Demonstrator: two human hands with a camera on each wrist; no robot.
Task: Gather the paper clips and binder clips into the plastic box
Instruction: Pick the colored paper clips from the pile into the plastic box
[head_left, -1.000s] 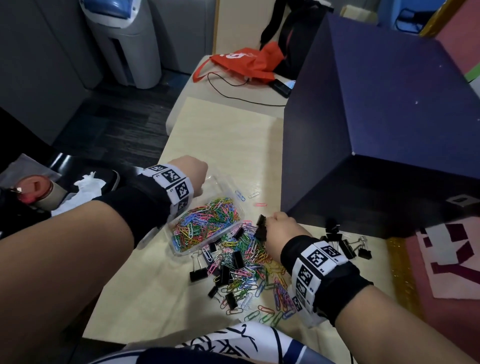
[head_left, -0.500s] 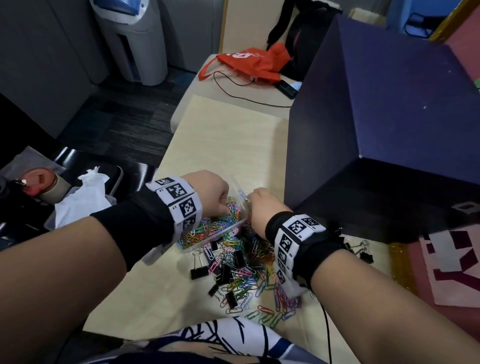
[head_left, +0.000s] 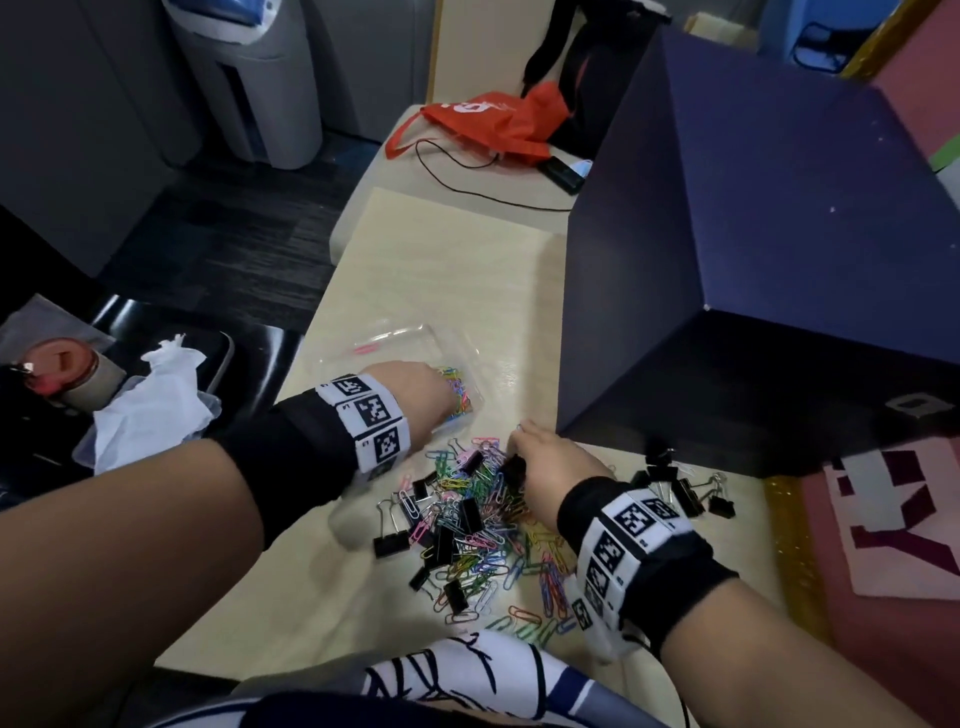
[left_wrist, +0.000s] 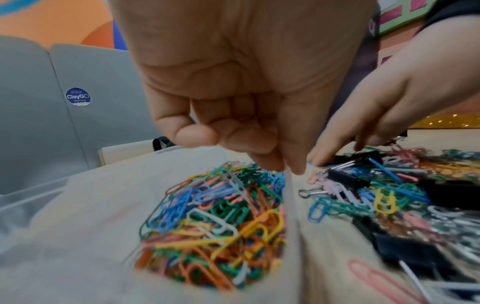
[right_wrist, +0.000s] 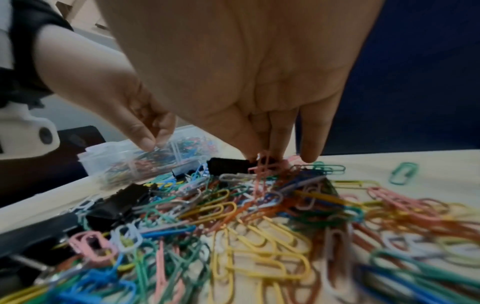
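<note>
My left hand (head_left: 415, 387) is pinching the plastic box's (head_left: 400, 338) wall; my right hand (head_left: 550, 462) is pinching paper clips (right_wrist: 262, 166) from the pile (head_left: 483, 525).

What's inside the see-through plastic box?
Inside the plastic box lies a heap of colorful paper clips. No binder clips show there. The left hand grips its wall and hides part of it from above.

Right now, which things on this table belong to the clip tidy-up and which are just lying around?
Job: plastic box, held at its rim by the left hand; paper clips; binder clips; right hand reaching into the pile.

Lying about: red bag, cable, dark blue box.
</note>
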